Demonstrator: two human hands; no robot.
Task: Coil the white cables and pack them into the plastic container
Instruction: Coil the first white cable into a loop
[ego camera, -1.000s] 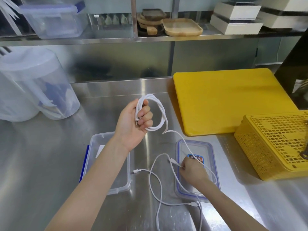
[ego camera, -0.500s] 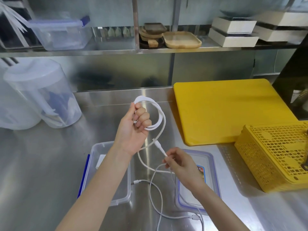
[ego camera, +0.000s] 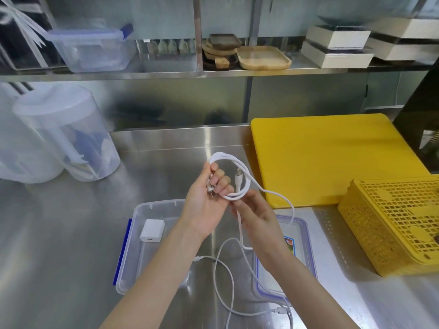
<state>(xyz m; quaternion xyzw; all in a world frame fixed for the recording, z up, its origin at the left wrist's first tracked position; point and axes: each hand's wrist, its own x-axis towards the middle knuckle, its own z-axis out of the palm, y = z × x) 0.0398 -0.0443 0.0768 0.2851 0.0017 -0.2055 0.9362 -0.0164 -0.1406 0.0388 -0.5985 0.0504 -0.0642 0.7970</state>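
My left hand grips a coiled white cable above the steel counter, its loops standing over my fingers. My right hand pinches the same cable just below the coil, with the plug end pointing up through the loop. More loose white cable trails on the counter between my forearms. The clear plastic container with a blue clip lies under my left forearm and holds a white charger block. Its blue-rimmed lid lies under my right forearm.
A yellow cutting board lies at the back right, and a yellow perforated basket sits upside down at the right. A translucent pitcher stands at the left. A shelf above carries a plastic box, wooden trays and white boxes.
My right hand rose from the lid on the counter to the coil, bringing the cable's plug end up through the loop. My left hand kept hold of the coil.
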